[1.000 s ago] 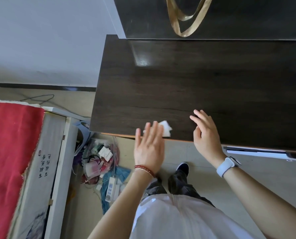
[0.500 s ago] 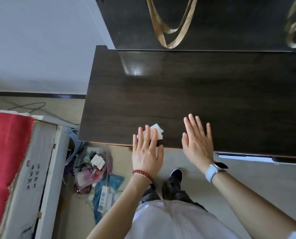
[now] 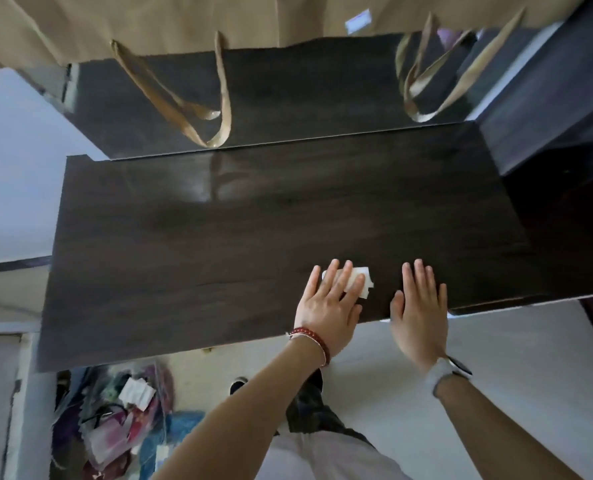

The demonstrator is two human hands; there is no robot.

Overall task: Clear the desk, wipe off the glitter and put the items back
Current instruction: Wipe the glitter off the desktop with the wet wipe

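Observation:
A dark wooden desk (image 3: 236, 237) fills the middle of the head view, its top bare and glossy. A small white tissue (image 3: 359, 284) lies near the front edge. My left hand (image 3: 329, 306) lies flat on it with fingers spread, pressing it to the wood, and only the tissue's right end shows. My right hand (image 3: 419, 306) rests flat on the desk just to the right, fingers together, holding nothing. No glitter is visible on the surface.
Brown paper bags (image 3: 184, 22) with ribbon handles (image 3: 198, 112) stand on the raised shelf behind the desk. On the floor under the desk's left end lies a pile of clutter (image 3: 115, 420). My shoe and legs are below the front edge.
The view has tilted up and shifted, showing the whole desk and the bags. Both hands slid further onto the desk; the left still presses the tissue.

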